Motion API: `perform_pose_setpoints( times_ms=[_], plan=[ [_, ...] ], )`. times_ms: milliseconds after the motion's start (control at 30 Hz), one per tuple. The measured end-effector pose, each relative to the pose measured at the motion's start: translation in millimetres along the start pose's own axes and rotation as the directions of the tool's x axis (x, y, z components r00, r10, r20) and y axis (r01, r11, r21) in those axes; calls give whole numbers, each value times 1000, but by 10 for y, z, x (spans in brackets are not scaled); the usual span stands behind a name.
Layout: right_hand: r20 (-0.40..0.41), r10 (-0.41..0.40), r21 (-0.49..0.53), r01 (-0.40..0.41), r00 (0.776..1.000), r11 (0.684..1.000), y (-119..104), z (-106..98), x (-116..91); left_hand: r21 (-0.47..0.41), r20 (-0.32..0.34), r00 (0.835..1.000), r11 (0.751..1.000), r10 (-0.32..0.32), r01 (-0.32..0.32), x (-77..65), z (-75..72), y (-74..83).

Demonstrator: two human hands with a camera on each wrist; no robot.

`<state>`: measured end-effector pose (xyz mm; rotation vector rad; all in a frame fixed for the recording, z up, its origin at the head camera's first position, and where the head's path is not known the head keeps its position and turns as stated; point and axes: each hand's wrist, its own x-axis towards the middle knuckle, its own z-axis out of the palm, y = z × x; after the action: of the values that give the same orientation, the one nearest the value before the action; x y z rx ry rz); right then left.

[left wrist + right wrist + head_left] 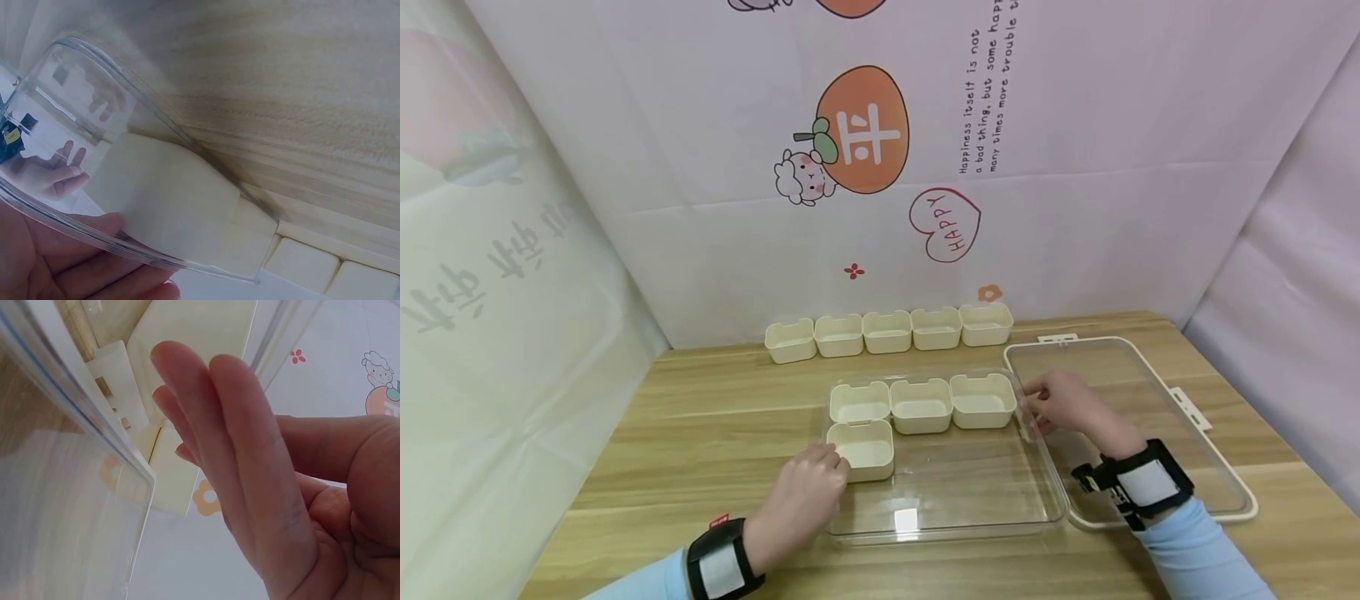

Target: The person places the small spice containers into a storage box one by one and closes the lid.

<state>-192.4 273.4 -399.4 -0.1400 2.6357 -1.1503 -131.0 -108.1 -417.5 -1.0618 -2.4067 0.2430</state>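
A clear tray (970, 500) holds a row of three cream bins, one of them a cream bin (982, 401) at the right end. A further cream bin (867, 451) stands in front of the row's left one. My left hand (801, 496) pinches the left side of this front bin, by the tray's left wall; in the left wrist view the bin (169, 194) shows through the clear wall, the thumb at its edge. At the tray's right wall is my right hand (1071, 408), its fingers (250, 437) extended and holding nothing.
Behind the tray, several cream bins (887, 332) form a row near the cloth backdrop (715, 267). To the right, a clear lid (1120, 367) with a white rim and clips lies on the wooden table (700, 425), below my right forearm.
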Motion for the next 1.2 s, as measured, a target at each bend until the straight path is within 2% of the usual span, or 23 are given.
perform_pose_setpoints(
  times_ms=[100, 333, 667, 800, 933, 1100, 1200],
  plan=[
    [4, -1, 3, 1, 1000, 1000, 0, -6, 4, 12, 16, 1000, 1000, -1, 1, -3, -3, 12],
    [8, 15, 6, -15, 1000, 1000, 8, 0, 17, 10, -39, 999, 1000, -14, 15, -31, 32, 34],
    [5, 11, 10, -12, 1000, 1000, 4, -4, 12, -20, -56, 998, 999, -29, 28, -69, 23, 40],
    [9, 6, 6, -6, 1000, 1000, 7, -1, 7, -36, -101, 994, 999, -30, 26, -76, 20, 32],
    [4, 12, 2, -12, 1000, 1000, 8, -3, 8, -87, -184, 981, 995, -59, 43, -72, 36, 2],
    [4, 1, 4, -1, 1000, 1000, 13, 1, 4, -152, -289, 948, 984, -134, 93, -64, 78, -89],
    [5, -9, -2, 9, 1000, 1000, 14, 0, 2, -166, -297, 940, 978, -169, 123, -50, 107, -183]
  ],
)
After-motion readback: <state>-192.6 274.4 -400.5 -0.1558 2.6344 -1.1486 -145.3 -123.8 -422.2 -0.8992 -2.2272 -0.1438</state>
